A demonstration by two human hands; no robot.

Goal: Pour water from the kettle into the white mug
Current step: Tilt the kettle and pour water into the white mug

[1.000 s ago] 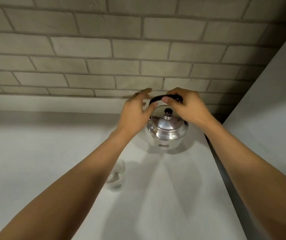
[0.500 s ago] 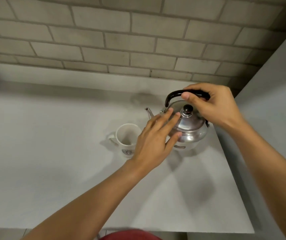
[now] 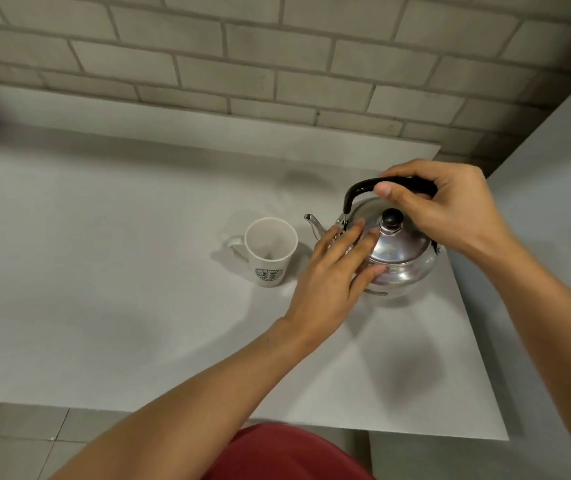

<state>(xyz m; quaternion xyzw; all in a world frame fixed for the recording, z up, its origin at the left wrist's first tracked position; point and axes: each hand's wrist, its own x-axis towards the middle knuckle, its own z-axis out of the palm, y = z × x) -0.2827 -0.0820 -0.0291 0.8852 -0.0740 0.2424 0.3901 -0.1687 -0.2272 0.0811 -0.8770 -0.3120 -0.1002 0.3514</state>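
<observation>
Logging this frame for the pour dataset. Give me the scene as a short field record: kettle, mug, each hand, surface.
kettle: steel kettle upright on the white table, spout toward the mug
mug: white mug upright, left of the spout, apart from it; looks empty
right hand: right hand closed on the black handle
left hand: left hand open, fingers flat on the kettle's lid
pouring: not yet begun

A pale grey tabletop [image 3: 111, 306] is being shown across the middle of the frame. The upper part is being filled by a grey brick wall [image 3: 242, 53]. A tiled floor [image 3: 17, 441] is being glimpsed at lower left, and red clothing [image 3: 287, 452] at the bottom centre.
</observation>
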